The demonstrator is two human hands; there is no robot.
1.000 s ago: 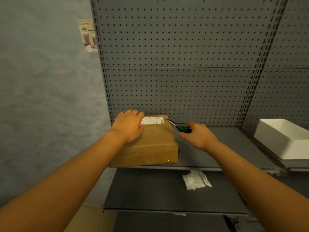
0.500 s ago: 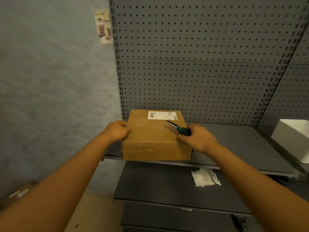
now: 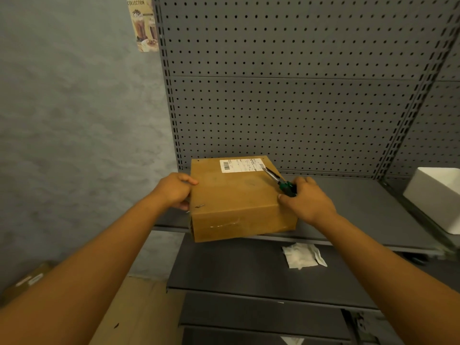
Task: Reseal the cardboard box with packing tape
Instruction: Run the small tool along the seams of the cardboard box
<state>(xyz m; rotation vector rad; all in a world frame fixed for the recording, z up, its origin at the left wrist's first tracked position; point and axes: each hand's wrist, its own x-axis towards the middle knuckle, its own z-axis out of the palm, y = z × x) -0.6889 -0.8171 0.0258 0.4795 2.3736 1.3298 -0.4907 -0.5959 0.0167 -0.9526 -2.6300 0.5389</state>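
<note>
The box (image 3: 239,195) had slid forward, overhanging the shelf (image 3: 361,207) edge. The left hand (image 3: 174,190) gripped its left side; the right hand (image 3: 307,199), at its right edge, held a screwdriver (image 3: 281,181).

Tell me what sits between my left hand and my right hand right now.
The cardboard box: the left hand grips its left edge, the right hand, holding a green-handled tool, rests at its right edge, in the head view.

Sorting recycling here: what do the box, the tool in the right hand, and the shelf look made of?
Box: brown matte cardboard, creased edges, with a paper label. Tool: shiny shaft, likely metal; green and black handle, probably plastic or rubber. Shelf: grey painted sheet metal, judging by its thin edge and perforated back panel.
</note>
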